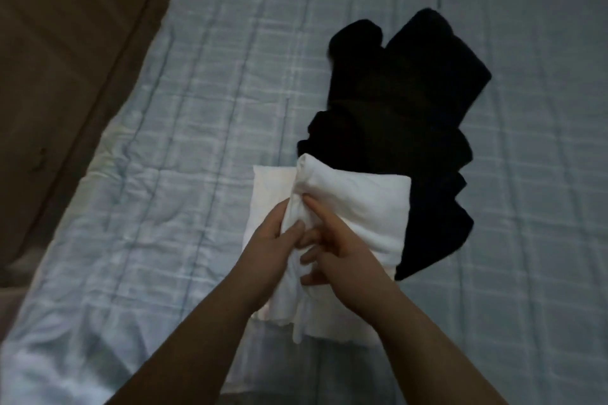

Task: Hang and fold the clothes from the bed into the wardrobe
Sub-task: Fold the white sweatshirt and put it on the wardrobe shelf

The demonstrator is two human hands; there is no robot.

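Your bed point(197, 108) carries a quilted, pale blue checked cover. On it a rumpled black pile point(401, 115) touches the soft white cloth point(362, 204). Your left hand point(276, 240) and right hand point(332, 246) both grip its bunched fold.

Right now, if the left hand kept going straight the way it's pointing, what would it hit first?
The left hand, gripping the white cloth, points up the bed. Past that cloth, it would likely meet the black clothing first, though depth is unclear.

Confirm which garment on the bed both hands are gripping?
The white garment, nearest the camera; left hand and right hand bunch its fold. The black garment lies beyond, untouched.
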